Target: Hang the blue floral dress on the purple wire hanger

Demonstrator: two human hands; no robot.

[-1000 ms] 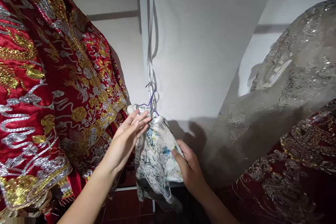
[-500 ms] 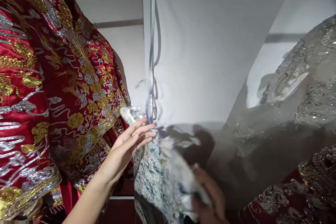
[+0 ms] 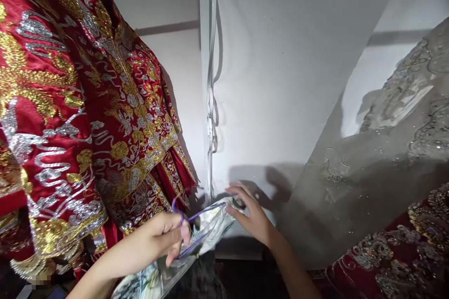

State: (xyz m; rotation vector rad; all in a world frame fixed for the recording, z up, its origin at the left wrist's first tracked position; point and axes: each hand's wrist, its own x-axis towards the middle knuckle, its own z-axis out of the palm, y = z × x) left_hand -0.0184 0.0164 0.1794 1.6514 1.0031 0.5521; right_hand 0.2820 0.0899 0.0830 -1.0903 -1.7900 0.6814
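In the head view, my left hand is closed on a thin purple hanger, near its hook. The hanger's arms run to the right along a pale garment with a blue-green and yellowish pattern. The garment slants across the lower middle, its lower part beneath my left forearm. My right hand is at the garment's upper right end, by the tip of one hanger arm. Its thumb and fingers curve around the cloth there, with a fold between them.
A red jacket with gold and silver embroidery hangs at the left. A sheer beaded pale gown hangs at the right, above a dark red beaded garment. White straps hang down the pale wall behind.
The patterned garment has swung from hanging upright to a slant. My left hand has moved down, with the purple hanger in it. My right hand has risen to the garment's upper end.
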